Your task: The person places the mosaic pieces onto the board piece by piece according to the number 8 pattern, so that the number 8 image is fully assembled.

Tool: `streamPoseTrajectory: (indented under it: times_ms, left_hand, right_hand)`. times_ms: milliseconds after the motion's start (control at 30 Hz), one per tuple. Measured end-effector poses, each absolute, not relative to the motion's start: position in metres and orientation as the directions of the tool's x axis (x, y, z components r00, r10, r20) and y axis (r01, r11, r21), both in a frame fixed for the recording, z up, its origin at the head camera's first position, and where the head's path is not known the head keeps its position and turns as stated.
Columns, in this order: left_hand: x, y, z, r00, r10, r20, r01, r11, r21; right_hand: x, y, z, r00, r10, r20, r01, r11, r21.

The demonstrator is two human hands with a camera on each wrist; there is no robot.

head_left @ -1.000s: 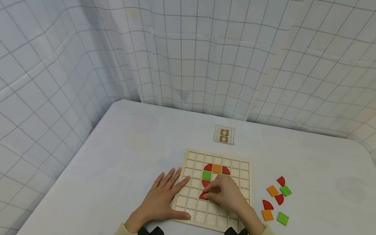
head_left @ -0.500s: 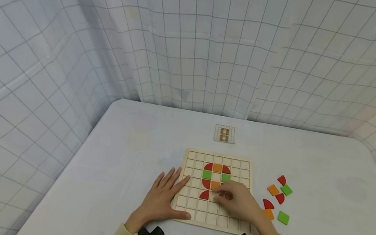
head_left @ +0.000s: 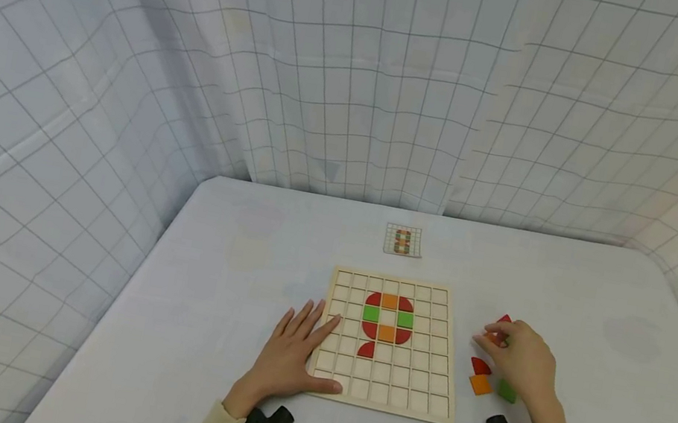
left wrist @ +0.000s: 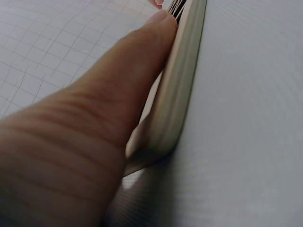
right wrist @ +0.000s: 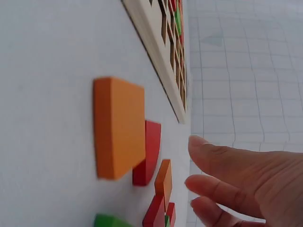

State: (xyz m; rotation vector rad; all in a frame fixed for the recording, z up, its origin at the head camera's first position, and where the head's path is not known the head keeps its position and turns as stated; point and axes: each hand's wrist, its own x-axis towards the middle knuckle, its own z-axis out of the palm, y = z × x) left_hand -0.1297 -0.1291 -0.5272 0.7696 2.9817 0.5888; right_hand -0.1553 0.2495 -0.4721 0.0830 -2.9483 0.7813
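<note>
My left hand (head_left: 285,361) rests spread along the left edge of a wooden grid board (head_left: 376,405), its thumb lying over the front corner. Set in the board is a ring of red quarter-circle, orange square and green tiles, with one red quarter-circle (head_left: 366,349) below it. My right hand (head_left: 526,362) hovers over the loose tiles on the right, thumb and fingers apart. Close by its fingertips is an orange square tile (head_left: 491,338). In the right wrist view nothing sits between the thumb (right wrist: 213,153) and fingers. The hand hides some tiles behind it.
A small pattern card (head_left: 403,241) lies beyond the board. Nearer the front are a loose red quarter-circle (head_left: 479,366), an orange square (head_left: 481,385) and a green square (head_left: 507,392). Grid-patterned curtains (head_left: 366,95) surround the white table.
My right hand has left the board and moved right to the loose tiles. A red quarter-circle now shows at the ring's lower right corner. My left hand stays in place.
</note>
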Motion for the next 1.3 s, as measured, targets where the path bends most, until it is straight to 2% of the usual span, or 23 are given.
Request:
streamPoseTrajectory:
  times_ms: [200, 567, 900, 1100, 1300]
  left_hand:
    - [-0.129, -0.129, -0.527, -0.88, 0.469, 0.079, 0.463, 0.808, 0.363]
    - [-0.128, -0.129, -0.525, -0.877, 0.47, 0.097, 0.471, 0.801, 0.369]
    - [-0.128, -0.129, -0.524, -0.865, 0.48, 0.146, 0.497, 0.781, 0.379]
    - [-0.128, -0.129, -0.522, -0.872, 0.475, 0.116, 0.481, 0.792, 0.376]
    - [-0.128, -0.129, -0.522, -0.872, 0.477, 0.113, 0.482, 0.794, 0.371]
  right_hand:
    - [-0.152, 0.259, -0.471, -0.999, 0.045, -0.015, 0.047, 0.902, -0.429]
    - [-0.153, 0.26, -0.476, -0.999, 0.053, 0.005, 0.045, 0.884, -0.465]
    - [-0.157, 0.246, -0.477, -0.994, -0.03, 0.106, -0.089, 0.783, -0.615]
    - [-0.157, 0.217, -0.477, -0.987, -0.138, 0.084, -0.154, 0.639, -0.753]
    - [-0.16, 0.182, -0.482, -0.95, -0.297, 0.098, -0.26, 0.577, -0.774]
